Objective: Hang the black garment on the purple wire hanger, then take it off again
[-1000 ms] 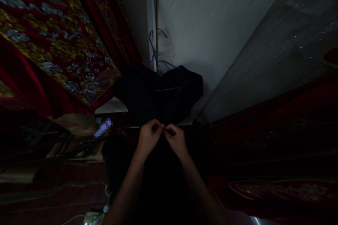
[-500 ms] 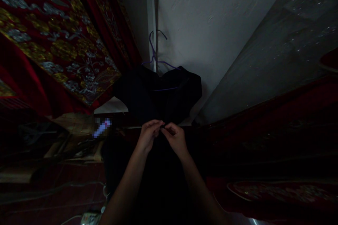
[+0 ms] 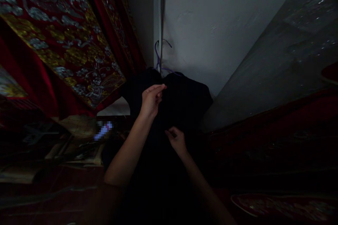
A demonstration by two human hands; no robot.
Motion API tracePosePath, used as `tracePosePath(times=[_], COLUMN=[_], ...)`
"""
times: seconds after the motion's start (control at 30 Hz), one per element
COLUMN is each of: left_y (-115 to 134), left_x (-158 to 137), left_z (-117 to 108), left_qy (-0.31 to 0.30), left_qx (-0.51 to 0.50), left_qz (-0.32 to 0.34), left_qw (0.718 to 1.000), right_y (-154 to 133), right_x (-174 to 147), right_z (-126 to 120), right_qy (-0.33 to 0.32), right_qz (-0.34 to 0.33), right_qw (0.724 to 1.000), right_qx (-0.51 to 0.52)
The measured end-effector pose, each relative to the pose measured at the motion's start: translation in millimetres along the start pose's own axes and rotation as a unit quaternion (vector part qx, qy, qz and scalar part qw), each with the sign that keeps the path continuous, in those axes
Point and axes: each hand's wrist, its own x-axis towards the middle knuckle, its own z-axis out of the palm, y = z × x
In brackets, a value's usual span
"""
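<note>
Black cloth garment (image 3: 185, 95): hanging before you, shoulders likely kept spread by the purple wire hanger (image 3: 169, 69).
Left hand (image 3: 151, 100): your fingertips pinched near its neckline.
Right hand (image 3: 177, 140): lower, fingers curled narrow.
Cloth gripped: I cannot tell.

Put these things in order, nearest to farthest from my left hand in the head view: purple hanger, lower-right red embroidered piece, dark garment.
1. Dark garment, directly behind the left hand in view.
2. Purple hanger, just above that hand.
3. Red embroidered piece, far off at lower right.
</note>
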Motion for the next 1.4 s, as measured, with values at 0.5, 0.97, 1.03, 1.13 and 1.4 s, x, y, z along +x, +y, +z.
tracePosePath(times=[0.5, 0.97, 1.03, 1.13, 1.4], left_y=[12, -49, -66, -77, -42], left_x=[-6, 0, -10, -24, 26], left_z=[-10, -46, -54, -62, -55], left_qy=[-0.03, -0.007, -0.022, -0.047, 0.123], left_qx=[0.201, 0.266, 0.276, 0.278, 0.228], left_qz=[0.244, 0.107, 0.074, 0.039, 0.175], left_qw=[0.948, 0.958, 0.958, 0.959, 0.95], right_y=[-191, -210, -217, -209, -161], right_x=[109, 127, 132, 132, 84], right_z=[-38, -33, -52, -87, -133], right_qy=[0.02, 0.133, 0.174, 0.231, 0.172], right_qz=[-0.345, -0.384, -0.367, -0.316, -0.123], right_qw=[0.936, 0.914, 0.913, 0.914, 0.888], right_qx=[-0.073, -0.004, 0.042, 0.106, 0.409])
